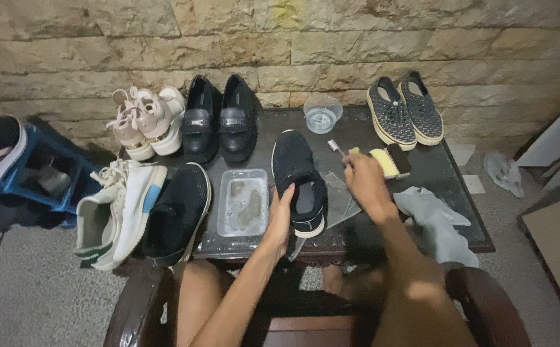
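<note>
My left hand (280, 215) clamps around the black sneaker (298, 182) near the table's (450, 186) front edge; my right hand (364, 183) closes on a small brush (336, 148).

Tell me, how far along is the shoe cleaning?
Nothing looks finished. The left hand holds a black sneaker over the table; the right hand grips a small brush. Its mate, the white sneakers and three other pairs wait.
</note>
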